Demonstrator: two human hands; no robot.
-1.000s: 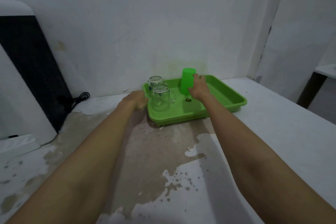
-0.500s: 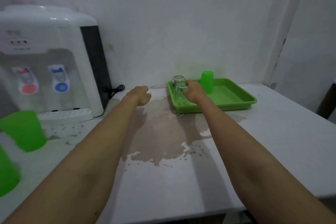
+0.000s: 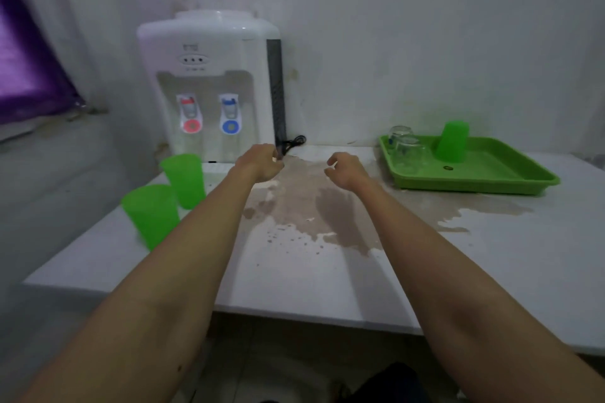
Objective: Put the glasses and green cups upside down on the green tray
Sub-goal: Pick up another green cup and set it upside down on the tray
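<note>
The green tray (image 3: 491, 173) lies at the table's far right. On its left end stand two clear glasses (image 3: 407, 152), both upside down, one behind the other. A green cup (image 3: 452, 141) stands upside down beside them. Two more green cups stand upright at the table's left edge: the nearer one (image 3: 151, 214) and the farther one (image 3: 184, 180). My left hand (image 3: 260, 162) hovers over the table's middle with fingers loosely curled, holding nothing. My right hand (image 3: 345, 168) hangs beside it, fingers apart and empty, left of the tray.
A white water dispenser (image 3: 212, 82) with red and blue taps stands at the back left, its black cable (image 3: 294, 142) on the table. A wet brown stain (image 3: 314, 206) spreads over the middle of the white table (image 3: 491, 255). A purple curtain (image 3: 26, 69) hangs at far left.
My right hand has left the tray and pulled back left to the table's middle. The view has swung left, so the dispenser and the two upright green cups now show.
</note>
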